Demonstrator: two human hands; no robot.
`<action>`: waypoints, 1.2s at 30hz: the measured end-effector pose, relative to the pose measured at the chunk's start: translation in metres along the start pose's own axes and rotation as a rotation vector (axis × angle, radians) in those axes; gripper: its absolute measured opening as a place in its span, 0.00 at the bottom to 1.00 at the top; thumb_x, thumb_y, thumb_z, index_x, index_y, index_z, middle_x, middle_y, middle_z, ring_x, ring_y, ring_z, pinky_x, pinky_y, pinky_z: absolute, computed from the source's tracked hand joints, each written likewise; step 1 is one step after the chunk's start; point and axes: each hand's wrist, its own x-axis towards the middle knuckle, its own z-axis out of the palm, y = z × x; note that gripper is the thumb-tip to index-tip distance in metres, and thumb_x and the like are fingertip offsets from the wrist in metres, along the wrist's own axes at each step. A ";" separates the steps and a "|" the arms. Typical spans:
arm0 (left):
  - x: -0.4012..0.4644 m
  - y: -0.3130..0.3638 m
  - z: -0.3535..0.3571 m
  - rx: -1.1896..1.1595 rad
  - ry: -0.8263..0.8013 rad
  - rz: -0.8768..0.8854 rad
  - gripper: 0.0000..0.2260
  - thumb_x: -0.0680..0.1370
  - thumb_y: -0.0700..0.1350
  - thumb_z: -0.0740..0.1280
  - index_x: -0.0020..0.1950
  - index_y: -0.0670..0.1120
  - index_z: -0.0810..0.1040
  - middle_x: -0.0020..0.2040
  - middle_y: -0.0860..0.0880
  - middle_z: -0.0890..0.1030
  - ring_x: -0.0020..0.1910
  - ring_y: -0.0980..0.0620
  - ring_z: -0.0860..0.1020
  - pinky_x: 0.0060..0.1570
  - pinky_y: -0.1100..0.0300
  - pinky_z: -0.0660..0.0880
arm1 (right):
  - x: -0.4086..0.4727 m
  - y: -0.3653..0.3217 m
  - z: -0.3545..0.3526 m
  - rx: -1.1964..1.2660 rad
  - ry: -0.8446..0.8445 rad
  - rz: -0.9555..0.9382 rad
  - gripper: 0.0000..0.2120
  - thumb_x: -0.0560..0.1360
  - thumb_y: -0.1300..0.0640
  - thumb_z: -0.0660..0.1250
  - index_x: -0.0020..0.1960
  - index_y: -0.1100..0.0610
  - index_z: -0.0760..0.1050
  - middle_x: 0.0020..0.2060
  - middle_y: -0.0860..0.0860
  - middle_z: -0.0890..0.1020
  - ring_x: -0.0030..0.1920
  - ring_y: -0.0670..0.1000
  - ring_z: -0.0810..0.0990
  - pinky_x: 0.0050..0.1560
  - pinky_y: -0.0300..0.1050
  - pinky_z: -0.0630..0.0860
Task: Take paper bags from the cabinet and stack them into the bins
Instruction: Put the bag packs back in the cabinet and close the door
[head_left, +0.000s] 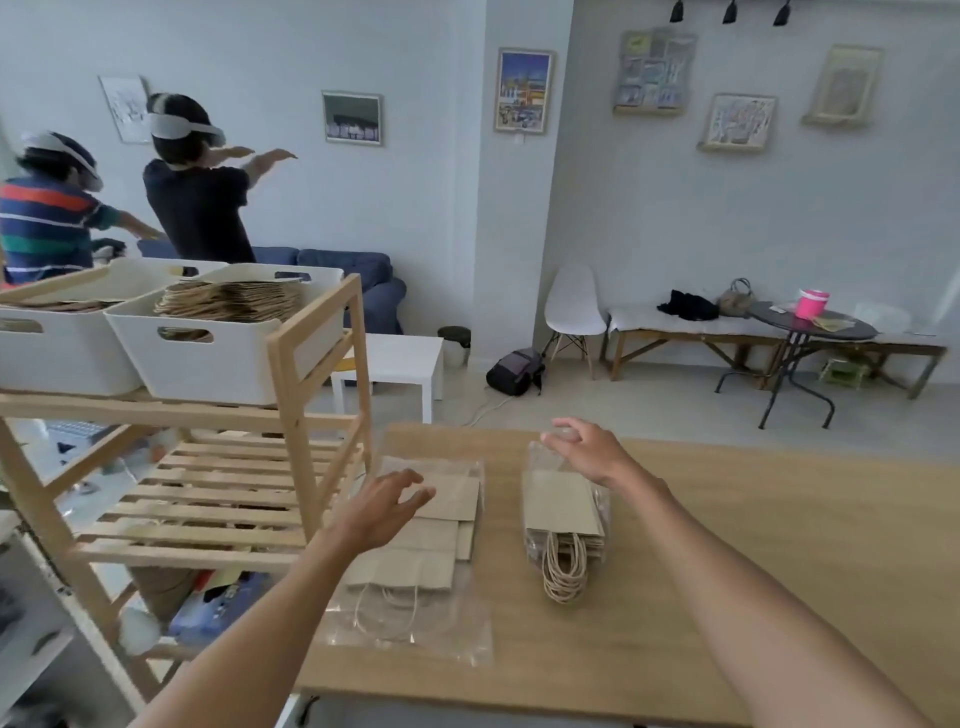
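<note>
The left hand (387, 506) hovers over the near stack of paper bags (415, 535), fingers spread and loosely curved, holding nothing; whether the fingertips touch the top bag cannot be told. That stack lies flat on the wooden table (727, 571), fanned out on a clear plastic wrapper (415, 631), its twine handles pointing toward the camera.

To the far left stands a wooden shelf rack (306, 395). On its top level sit two white bins side by side: the left bin (57, 358) and the right bin (218, 358), each holding flat brown bags, with the right one heaped to its rim. The slatted middle shelf is below them.

Right of the near stack, a second bundle of bags (563, 514) sits in a clear plastic sleeve, its handles (563, 571) spilling out of the open end toward the camera. The right hand (584, 449) is at the far end of this bundle, fingers bent down over the plastic; it appears to pinch the sleeve, though the contact is blurred.

Behind the rack, two people wearing headsets stand near a blue sofa (358, 270).
</note>
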 end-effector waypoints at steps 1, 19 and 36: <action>0.000 -0.008 0.004 -0.003 -0.006 -0.038 0.25 0.81 0.62 0.58 0.71 0.47 0.73 0.70 0.47 0.76 0.67 0.48 0.75 0.66 0.53 0.70 | 0.001 0.012 0.000 0.026 0.012 0.033 0.28 0.80 0.40 0.66 0.76 0.51 0.70 0.71 0.56 0.76 0.69 0.56 0.76 0.59 0.47 0.70; 0.068 -0.122 0.102 -0.014 0.076 -0.661 0.35 0.79 0.55 0.67 0.77 0.38 0.59 0.74 0.36 0.66 0.74 0.36 0.63 0.71 0.40 0.63 | 0.100 0.174 0.075 0.251 0.021 0.676 0.43 0.74 0.32 0.66 0.79 0.58 0.64 0.78 0.58 0.69 0.75 0.61 0.69 0.71 0.54 0.68; 0.120 -0.129 0.102 -0.055 -0.142 -0.833 0.51 0.60 0.65 0.79 0.71 0.37 0.64 0.67 0.37 0.73 0.64 0.37 0.74 0.62 0.45 0.74 | 0.139 0.172 0.105 0.650 -0.241 0.776 0.24 0.70 0.49 0.79 0.58 0.63 0.79 0.38 0.60 0.88 0.39 0.58 0.86 0.35 0.48 0.82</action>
